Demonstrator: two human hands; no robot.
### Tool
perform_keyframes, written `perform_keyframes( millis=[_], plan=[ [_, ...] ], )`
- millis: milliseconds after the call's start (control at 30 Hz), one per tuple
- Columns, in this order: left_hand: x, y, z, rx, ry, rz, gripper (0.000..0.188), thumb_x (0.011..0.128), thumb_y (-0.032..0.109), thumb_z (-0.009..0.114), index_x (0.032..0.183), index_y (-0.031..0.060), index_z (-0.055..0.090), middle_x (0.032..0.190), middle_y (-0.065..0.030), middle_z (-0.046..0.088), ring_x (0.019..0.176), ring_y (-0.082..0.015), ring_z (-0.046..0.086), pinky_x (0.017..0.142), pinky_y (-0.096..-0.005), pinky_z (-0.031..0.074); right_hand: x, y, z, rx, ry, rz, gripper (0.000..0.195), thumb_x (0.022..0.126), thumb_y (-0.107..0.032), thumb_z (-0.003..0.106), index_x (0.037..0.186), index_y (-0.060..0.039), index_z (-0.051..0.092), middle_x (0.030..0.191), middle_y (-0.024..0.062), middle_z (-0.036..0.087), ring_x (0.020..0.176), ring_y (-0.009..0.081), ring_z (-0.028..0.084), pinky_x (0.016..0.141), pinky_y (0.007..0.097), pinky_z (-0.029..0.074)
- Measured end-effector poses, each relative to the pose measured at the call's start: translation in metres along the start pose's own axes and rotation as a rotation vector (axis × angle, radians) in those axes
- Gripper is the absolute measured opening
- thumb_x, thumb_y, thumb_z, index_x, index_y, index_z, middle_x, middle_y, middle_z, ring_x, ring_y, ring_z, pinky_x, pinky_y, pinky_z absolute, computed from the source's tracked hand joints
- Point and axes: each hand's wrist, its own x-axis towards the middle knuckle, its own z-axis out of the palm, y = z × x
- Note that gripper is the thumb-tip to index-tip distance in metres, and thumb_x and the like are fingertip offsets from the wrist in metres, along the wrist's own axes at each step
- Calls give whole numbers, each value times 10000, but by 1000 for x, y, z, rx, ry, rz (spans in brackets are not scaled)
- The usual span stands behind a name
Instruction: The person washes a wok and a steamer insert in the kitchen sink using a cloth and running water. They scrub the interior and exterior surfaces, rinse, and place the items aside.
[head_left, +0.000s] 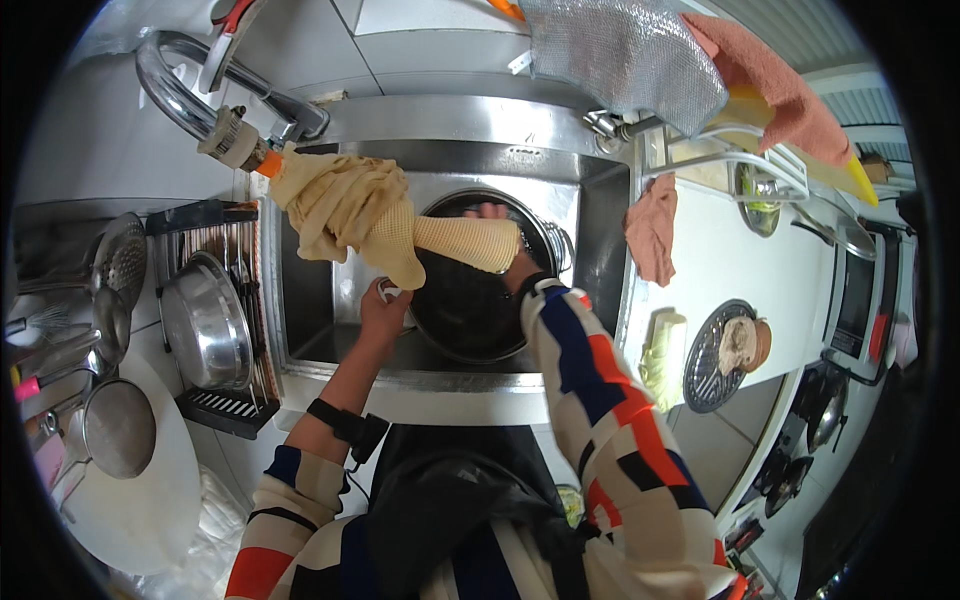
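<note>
A large round black pot (472, 315) with metal side handles sits in the stainless steel sink (604, 225). Cream-coloured cloth (337, 195) is bunched around the outlet of the curved metal faucet (172, 90), and a mesh sleeve (472, 241) hangs from it over the pot. My left hand (386, 309) is below the cloth at the pot's left rim, with thumb and finger near a small shiny part; its exact grip is unclear. My right hand (521, 270) reaches over the pot's right side, partly hidden behind the mesh sleeve, with fingertips showing above it. Whether it holds anything is hidden.
Left of the sink are a rack with a steel bowl (210, 322), hanging strainers (120, 427) and a white round board (142, 517). On the right counter lie a pinkish cloth (652, 232), a wrapped pale green item (664, 352) and a dark ridged plate (709, 375). A white rack (720, 165) stands behind.
</note>
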Motion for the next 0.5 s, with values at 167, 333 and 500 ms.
perform_keyframes(
  millis=[167, 333, 500],
  plan=[
    [-12, 19, 5, -157, 24, -84, 240, 783, 92, 686, 970, 15, 557, 848, 0, 575, 654, -64, 449, 612, -232, 410, -89, -37, -21, 103, -790, 205, 255, 761, -48, 560, 1011, -88, 586, 1038, 166, 607, 871, 379, 624, 617, 429, 546],
    [-7, 11, 9, -118, 31, 12, 227, 799, 90, 670, 976, 14, 550, 872, -3, 564, 666, -67, 458, 619, -231, 403, -21, -86, 4, 684, -179, 31, 338, 786, -53, 558, 1123, -54, 571, 1156, 194, 573, 1029, 362, 573, 885, 404, 469],
    [-19, 22, 8, -74, -5, 30, 220, 811, 84, 658, 986, 17, 545, 893, -5, 564, 671, -69, 475, 620, -231, 407, -39, 13, 15, 596, -476, 186, 342, 802, -50, 550, 1142, -68, 582, 1183, 186, 569, 1049, 340, 565, 902, 373, 463]
  ],
)
